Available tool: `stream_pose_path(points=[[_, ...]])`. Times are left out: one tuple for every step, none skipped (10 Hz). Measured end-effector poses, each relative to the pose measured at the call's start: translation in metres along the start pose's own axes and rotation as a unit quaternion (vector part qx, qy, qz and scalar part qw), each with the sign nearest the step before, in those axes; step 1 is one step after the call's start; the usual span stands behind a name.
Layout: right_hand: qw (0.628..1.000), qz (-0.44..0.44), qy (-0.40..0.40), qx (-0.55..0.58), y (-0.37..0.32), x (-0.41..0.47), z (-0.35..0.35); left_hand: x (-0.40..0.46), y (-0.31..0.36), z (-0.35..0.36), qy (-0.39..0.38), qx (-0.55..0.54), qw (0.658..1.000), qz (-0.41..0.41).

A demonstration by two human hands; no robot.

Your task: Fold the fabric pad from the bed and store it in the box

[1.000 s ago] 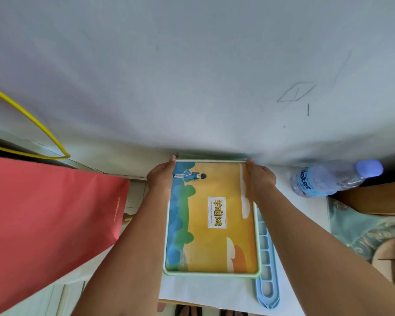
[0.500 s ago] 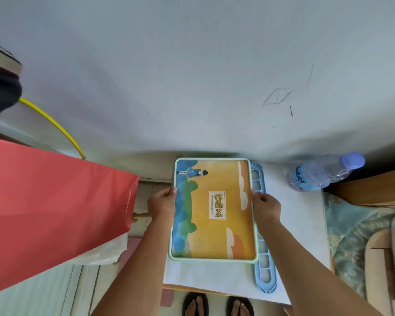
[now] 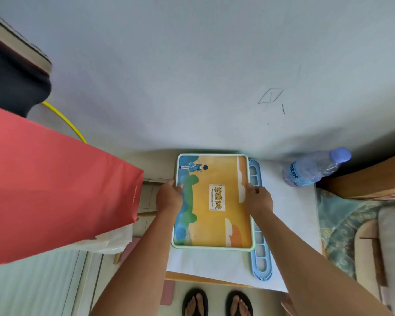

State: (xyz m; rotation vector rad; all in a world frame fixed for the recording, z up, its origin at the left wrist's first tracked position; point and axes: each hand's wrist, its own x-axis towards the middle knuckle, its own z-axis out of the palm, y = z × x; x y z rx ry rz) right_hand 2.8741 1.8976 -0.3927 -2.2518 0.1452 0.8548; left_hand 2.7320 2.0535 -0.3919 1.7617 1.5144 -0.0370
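Head view: the box [image 3: 214,201] is a flat rectangular container with a pale green rim and a printed lid showing an orange field, blue and green rounded shapes down its left side, white and orange cloud shapes on the right, and a small figure in blue near the far left corner. A white label at the lid's centre carries bold yellow characters, turned sideways to the camera; the finer print beside them is too small to read. The box lies flat on a white sheet [image 3: 290,224] covering a small table, its far end close against the wall [image 3: 192,76]. The left hand [image 3: 169,198] grips the box's left edge, fingers curled over the rim; the right hand [image 3: 259,199] grips the right edge likewise, fingers bent onto the lid. A light blue plastic hanger strip [image 3: 261,263] lies just beside the box on its right, partly under the right forearm. A clear water bottle [image 3: 312,168] with a blue cap lies on its side near the wall, its label reading "ater" in blue. A red paper bag [image 3: 55,190] stands to the left with small pale lettering along one edge, not legible. The wall bears a faint pencilled outline [image 3: 270,96]. The fabric pad is not visible. Two feet in black sandals [image 3: 217,302] show below the table.
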Motion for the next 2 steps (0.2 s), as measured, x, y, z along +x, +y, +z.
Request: stream_pose_path(points=[[0.998,0.002,-0.036,-0.046,0.003,-0.019,-0.013,-0.032,-0.003,-0.013,-0.056,0.181,0.981,0.043],[0.997,0.006,-0.048,-0.057,0.004,-0.043,-0.029,-0.058,-0.006,-0.026,-0.073,0.288,0.95,0.092]])
